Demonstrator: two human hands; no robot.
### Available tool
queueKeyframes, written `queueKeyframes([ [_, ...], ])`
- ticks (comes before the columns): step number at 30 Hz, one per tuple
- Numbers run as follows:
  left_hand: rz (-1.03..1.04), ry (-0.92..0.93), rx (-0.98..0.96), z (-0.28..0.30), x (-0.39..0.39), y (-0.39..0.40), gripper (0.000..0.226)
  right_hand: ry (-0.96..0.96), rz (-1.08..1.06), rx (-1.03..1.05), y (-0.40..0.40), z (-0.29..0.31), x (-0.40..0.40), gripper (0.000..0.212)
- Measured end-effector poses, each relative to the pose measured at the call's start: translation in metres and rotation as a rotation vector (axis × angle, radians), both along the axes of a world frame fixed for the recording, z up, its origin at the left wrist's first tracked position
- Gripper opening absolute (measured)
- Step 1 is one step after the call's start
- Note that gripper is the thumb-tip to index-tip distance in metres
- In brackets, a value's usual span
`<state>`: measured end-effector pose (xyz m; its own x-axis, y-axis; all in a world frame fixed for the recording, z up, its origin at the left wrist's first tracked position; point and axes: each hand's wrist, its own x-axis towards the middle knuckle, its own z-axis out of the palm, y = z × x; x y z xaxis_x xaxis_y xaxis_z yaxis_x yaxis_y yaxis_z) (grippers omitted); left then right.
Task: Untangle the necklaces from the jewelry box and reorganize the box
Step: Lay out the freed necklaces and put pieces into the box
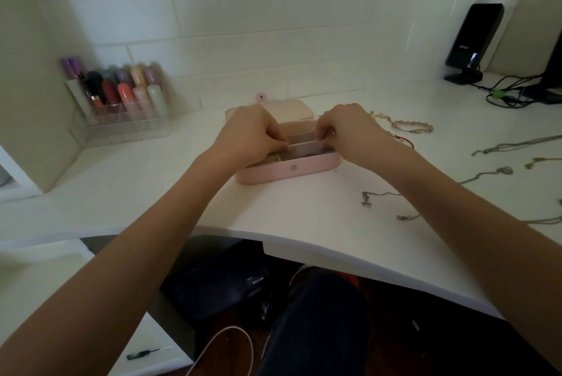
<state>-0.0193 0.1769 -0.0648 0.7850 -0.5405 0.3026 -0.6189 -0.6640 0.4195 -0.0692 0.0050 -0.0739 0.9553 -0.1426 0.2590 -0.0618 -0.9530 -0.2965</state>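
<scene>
Two hands, left (252, 132) and right (349, 129), pinch one divider (304, 146) inside one open pink jewelry box (289, 170); several chain necklaces (380, 194) lie on the desk (182, 187). No legible writing.

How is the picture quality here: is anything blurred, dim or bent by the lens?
Head view: dim, soft light, no glare; the bottles at left are smeared by blur; the desk edge bows from the wide lens; the fingers inside the box are soft, so small items there stay unclear.
</scene>
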Motion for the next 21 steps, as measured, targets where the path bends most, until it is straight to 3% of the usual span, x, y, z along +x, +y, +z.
queueKeyframes([
  [6,-0.033,0.030,-0.063,0.000,-0.003,-0.002,0.020,-0.130,0.113,0.256,-0.023,0.022,-0.023,0.020],
  [9,-0.036,-0.057,-0.108,0.004,-0.014,-0.015,0.019,-0.215,0.044,0.368,-0.054,0.035,-0.040,0.015],
  [12,-0.214,-0.067,-0.126,0.007,-0.033,-0.043,0.017,-0.181,-0.090,0.412,-0.101,0.042,-0.070,0.014],
  [18,-0.535,0.022,-0.034,-0.011,-0.070,-0.125,0.018,0.027,-0.215,0.211,-0.175,0.044,-0.137,0.019],
  [21,-0.581,0.044,0.006,-0.019,-0.080,-0.157,0.016,0.102,-0.246,0.131,-0.189,0.032,-0.151,0.015],
])
